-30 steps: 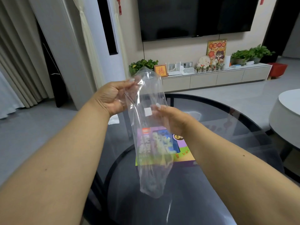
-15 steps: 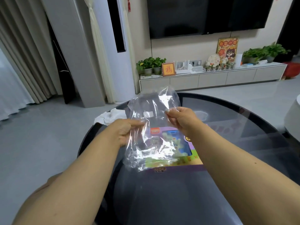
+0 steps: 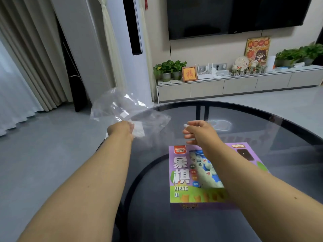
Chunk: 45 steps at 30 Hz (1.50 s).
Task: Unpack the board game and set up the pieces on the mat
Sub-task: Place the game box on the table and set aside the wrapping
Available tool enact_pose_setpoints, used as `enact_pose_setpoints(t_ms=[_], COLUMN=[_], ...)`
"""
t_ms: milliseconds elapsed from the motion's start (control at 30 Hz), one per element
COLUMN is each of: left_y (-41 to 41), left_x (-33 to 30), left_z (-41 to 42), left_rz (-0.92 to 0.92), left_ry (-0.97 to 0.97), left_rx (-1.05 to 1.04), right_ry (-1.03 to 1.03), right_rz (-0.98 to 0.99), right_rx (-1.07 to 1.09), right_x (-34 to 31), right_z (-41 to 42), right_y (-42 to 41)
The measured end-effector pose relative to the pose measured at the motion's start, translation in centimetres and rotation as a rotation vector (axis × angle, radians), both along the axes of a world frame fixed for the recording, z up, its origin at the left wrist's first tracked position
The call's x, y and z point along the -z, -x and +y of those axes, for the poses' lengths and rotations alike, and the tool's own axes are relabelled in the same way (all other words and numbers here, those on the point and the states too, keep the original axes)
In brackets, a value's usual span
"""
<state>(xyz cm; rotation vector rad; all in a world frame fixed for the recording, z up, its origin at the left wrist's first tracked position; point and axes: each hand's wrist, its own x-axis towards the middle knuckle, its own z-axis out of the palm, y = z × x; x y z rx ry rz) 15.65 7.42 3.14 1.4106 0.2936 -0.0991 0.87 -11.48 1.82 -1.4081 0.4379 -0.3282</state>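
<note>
While my left hand pinches the bag out past the left rim of the table, my right hand hangs above the box with its fingers loosely curled and nothing in them. I see the bag is clear and crumpled, and I think it is empty, so it looks like just the wrapper. I find the box lying flat on the dark glass, close to me, under my right arm. It is purple, with big white letters and a window that shows round white pieces inside. It looks shut to me. So I think only the first small bit is done: the wrapper is off the box. Almost all of the job is left. I need to drop the bag somewhere out of the way, open the box, take out the mat and lay it flat, then put the pieces on it. I cannot see a mat anywhere yet, so I guess it is folded up inside the box.
</note>
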Motion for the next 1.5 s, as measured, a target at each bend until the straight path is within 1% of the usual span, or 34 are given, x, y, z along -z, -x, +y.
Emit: enact_pose_setpoints(t_ms=[33, 67, 133, 167, 200, 233, 267, 300, 333, 400, 467, 500, 533, 567, 633, 667, 733, 833, 933, 1033, 1200, 1300, 1400, 1500], left_y=[-0.5, -1.3, -2.7, -3.1, -3.6, -3.0, -1.9, -0.8, -0.2, 0.8, 1.4, 2.0, 2.4, 2.6, 2.2, 1.6, 0.6, -0.5, -1.3, -1.8, -2.2, -1.8, -0.7, 0.7], left_x=[0.3, 0.6, 0.9, 1.3, 1.6, 1.4, 1.2, 1.3, 1.9, 3.1, 4.4, 4.8, 5.5, 6.1, 6.9, 7.1, 7.1, 6.8, 6.8, 6.6, 5.8, 5.1, 4.5, 4.0], left_z=[-0.2, -0.6, -1.2, -1.6, -1.9, -2.1, -2.3, -2.1, -1.8, -1.3, -0.9, -0.9, -0.9, -1.0, -0.4, 0.0, 0.7, 1.3, 2.1, 3.0, 4.3, 4.7, 4.4, 3.0], left_rz=[0.018, 0.037, 0.178, 0.173, 0.141, 0.168, 0.171, 0.167, 0.118, -0.054, -0.235, -0.286, -0.298, -0.265, -0.114, -0.063, -0.034, -0.076, -0.161, -0.205, -0.250, -0.266, -0.279, -0.385], left_ry=[-0.035, -0.002, 0.069, -0.235, -0.370, -0.340, -0.411, -0.592, -0.779, -1.074, -1.311, -1.424, -1.505, -1.562, -1.587, -1.572, -1.573, -1.550, -1.519, -1.487, -1.615, -1.634, -1.587, -1.481], left_rx=[-0.009, -0.031, -0.068, -0.052, -0.082, -0.162, -0.154, -0.146, -0.154, -0.130, -0.044, 0.054, 0.180, 0.306, 0.499, 0.540, 0.559, 0.608, 0.669, 0.677, 0.640, 0.623, 0.595, 0.515], right_ry=[-0.024, -0.041, -0.029, -0.020, -0.008, 0.014, 0.040, 0.059, 0.069, 0.081, 0.087, 0.085, 0.078, 0.071, 0.064, 0.065, 0.093, 0.098, 0.081, 0.067, 0.052, 0.045, 0.042, 0.061], right_rz=[-0.003, -0.004, 0.008, 0.014, 0.019, 0.027, 0.037, 0.044, 0.049, 0.054, 0.056, 0.058, 0.059, 0.062, 0.074, 0.079, 0.098, 0.122, 0.119, 0.116, 0.112, 0.097, 0.077, 0.068], right_rx=[-0.016, -0.031, -0.043, -0.046, -0.043, -0.032, -0.016, -0.003, 0.005, 0.014, 0.018, 0.018, 0.019, 0.020, 0.019, 0.018, 0.020, 0.026, 0.034, 0.033, 0.032, 0.039, 0.048, 0.074], right_x=[0.1, 0.1, 0.2, 0.2, 0.3, 0.5, 0.6, 0.8, 0.9, 1.1, 1.0, 0.9, 0.8, 0.7, 0.7, 0.7, 0.9, 0.9, 0.8, 0.7, 0.7, 0.6, 0.5, 0.3], right_z=[0.0, 0.0, 0.1, 0.1, 0.1, 0.1, 0.1, 0.0, 0.1, 0.1, 0.1, 0.0, 0.0, 0.0, 0.2, 0.3, 0.4, 0.3, -0.1, -0.1, 0.0, 0.0, -0.1, -0.7], right_y=[-0.2, -0.4, -0.8, -0.8, -0.9, -1.0, -1.1, -1.1, -1.1, -1.1, -1.0, -0.9, -0.9, -0.9, -0.9, -0.8, -0.8, -0.7, -0.5, -0.2, 0.4, 0.9, 1.6, 2.5])
